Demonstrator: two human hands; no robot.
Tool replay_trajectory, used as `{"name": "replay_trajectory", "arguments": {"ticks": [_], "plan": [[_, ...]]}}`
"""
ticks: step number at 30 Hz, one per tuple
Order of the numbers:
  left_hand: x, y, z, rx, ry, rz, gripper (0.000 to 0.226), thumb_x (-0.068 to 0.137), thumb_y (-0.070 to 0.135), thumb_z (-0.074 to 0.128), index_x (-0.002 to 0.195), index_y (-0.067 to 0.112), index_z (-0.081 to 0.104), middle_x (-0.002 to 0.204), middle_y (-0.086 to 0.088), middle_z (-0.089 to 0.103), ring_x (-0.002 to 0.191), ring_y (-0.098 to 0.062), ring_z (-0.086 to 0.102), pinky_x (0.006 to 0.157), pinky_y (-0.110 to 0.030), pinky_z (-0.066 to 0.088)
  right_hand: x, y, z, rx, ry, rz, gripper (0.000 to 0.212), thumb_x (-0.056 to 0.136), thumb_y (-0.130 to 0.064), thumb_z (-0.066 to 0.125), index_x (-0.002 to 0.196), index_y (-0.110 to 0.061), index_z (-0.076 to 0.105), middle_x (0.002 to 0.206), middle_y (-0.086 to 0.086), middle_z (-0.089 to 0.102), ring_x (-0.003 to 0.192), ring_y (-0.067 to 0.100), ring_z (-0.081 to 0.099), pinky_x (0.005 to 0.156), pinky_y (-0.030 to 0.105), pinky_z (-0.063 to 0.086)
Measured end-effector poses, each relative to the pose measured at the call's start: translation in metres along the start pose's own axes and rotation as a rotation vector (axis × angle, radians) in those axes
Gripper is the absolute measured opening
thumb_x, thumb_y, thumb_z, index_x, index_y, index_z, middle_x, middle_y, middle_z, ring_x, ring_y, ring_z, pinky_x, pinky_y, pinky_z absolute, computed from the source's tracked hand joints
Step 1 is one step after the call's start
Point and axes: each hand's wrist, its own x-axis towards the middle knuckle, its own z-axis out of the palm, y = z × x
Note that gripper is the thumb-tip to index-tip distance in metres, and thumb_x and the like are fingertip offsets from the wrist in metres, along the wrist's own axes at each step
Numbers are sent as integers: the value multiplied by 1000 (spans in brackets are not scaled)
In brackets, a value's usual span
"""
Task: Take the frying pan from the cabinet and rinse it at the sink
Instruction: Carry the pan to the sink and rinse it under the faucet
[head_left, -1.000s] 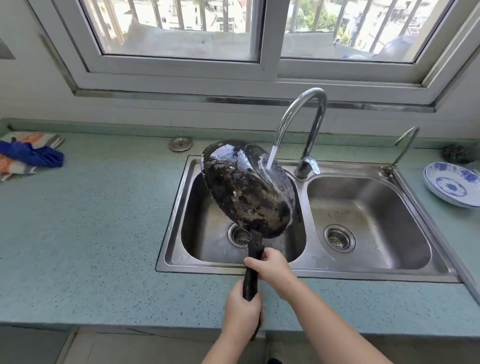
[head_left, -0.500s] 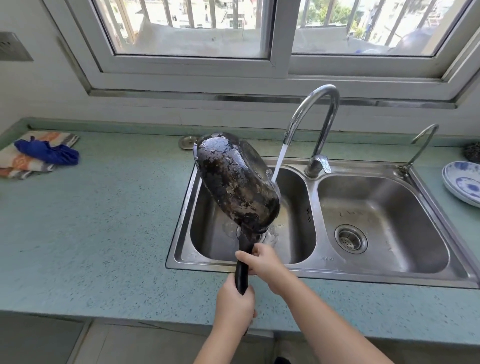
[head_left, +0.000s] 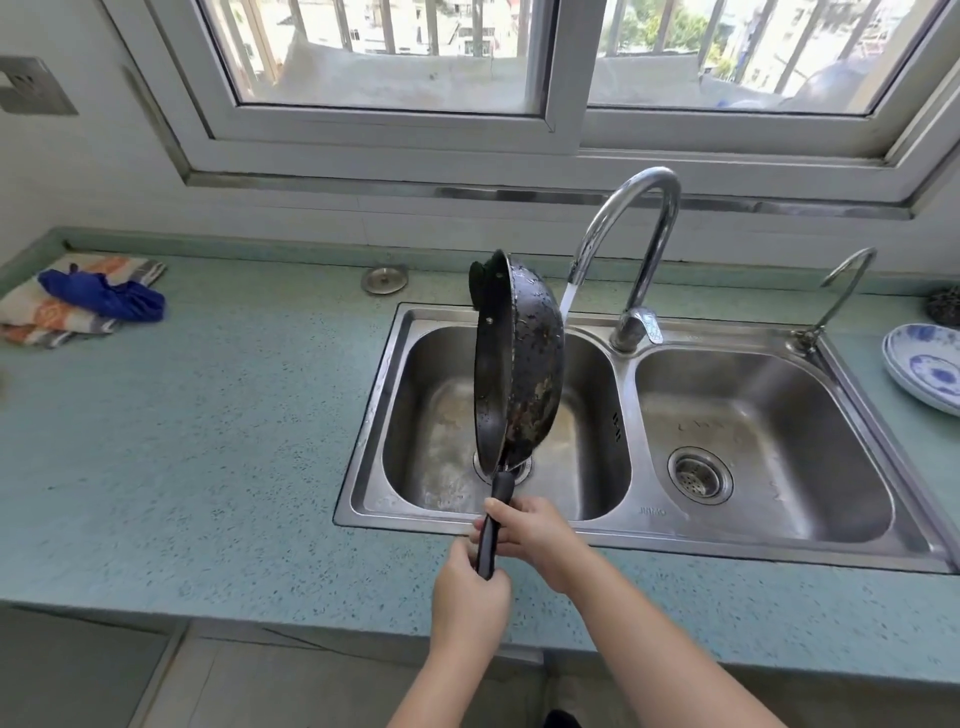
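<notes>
1. I held the frying pan (head_left: 524, 358) on edge over the left basin (head_left: 431, 415) of the double sink (head_left: 623, 535), its rim running almost straight up and down.
2. Its long axis ran from the handle (head_left: 491, 525) near me up and away toward the window (head_left: 395, 124); the dark inside faced left, the scorched, wet underside faced right.
3. My left hand (head_left: 470, 603) was clenched around the handle's near end, and my right hand (head_left: 535, 530) gripped it just above, over the sink's front edge.
4. The tap (head_left: 631, 244) arched over just right of the pan, and its water stream (head_left: 566, 296) met the underside near the top.
5. There was open room to the left over the bare countertop (head_left: 208, 441), with cloths (head_left: 83, 301) well apart in the far left corner.
6. On the right, the second basin (head_left: 758, 441) lay open; a small tap (head_left: 844, 291) and a blue-patterned plate (head_left: 924, 369) sat beyond it.
</notes>
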Motion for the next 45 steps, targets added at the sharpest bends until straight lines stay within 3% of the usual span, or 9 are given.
{"name": "replay_trajectory", "arguments": {"ticks": [9,15,22,26,29,35,39,43,45], "plan": [[-3,-6,6,-172,-43,-38,21,78,-5,55,78,11,42,51,-8,50,35,-15,45,40,-26,37,-2,7,-5,-2,34,-38,15,96,-10,46,99,5,50,79,13,64,69,18,67,58,22,56],[-9,-1,11,-60,-52,48,29,77,5,61,78,25,39,75,-7,60,60,-21,57,49,-25,40,-2,12,-11,62,79,-19,11,97,-8,42,96,1,48,86,24,65,68,22,68,61,27,58],[-9,0,15,-57,-63,61,28,78,7,63,86,22,41,78,-7,60,65,-25,59,57,-35,48,2,21,-11,-4,175,2,19,96,-8,46,100,7,57,87,21,59,69,21,61,55,20,54],[-8,-5,17,-47,-65,38,28,76,13,67,86,22,42,82,-9,63,74,-31,65,65,-43,52,3,26,-12,-71,223,-17,12,93,-6,51,83,-1,55,77,16,56,71,23,59,63,27,51],[-7,-10,20,-47,-50,42,26,77,16,69,86,19,44,79,-5,63,71,-23,63,59,-33,48,2,29,-13,-74,271,-15,14,90,-1,55,78,-8,52,74,8,56,70,18,57,66,28,50],[-6,-17,18,-32,-30,75,27,78,15,70,83,23,45,72,9,55,64,-2,50,52,-12,38,2,34,-16,-113,249,13,33,84,4,60,116,2,52,88,8,58,82,22,61,67,27,56],[-4,-18,13,-20,-27,105,33,78,18,71,77,35,43,75,12,58,69,3,54,54,-7,41,-2,32,-22,-238,226,-9,30,83,4,60,112,0,55,87,4,59,79,17,61,61,18,55],[5,-10,8,125,-16,188,30,82,22,66,97,38,46,96,7,57,88,-11,58,73,-18,47,-6,24,-37,-322,222,-70,17,85,-5,57,100,-12,57,86,2,64,74,10,66,59,15,50],[14,-4,9,282,34,300,38,84,22,63,120,18,50,114,0,50,107,-16,52,87,-19,38,-4,17,-48,-393,280,-125,18,85,-10,58,102,-15,59,92,4,66,84,15,68,68,22,49]]}}
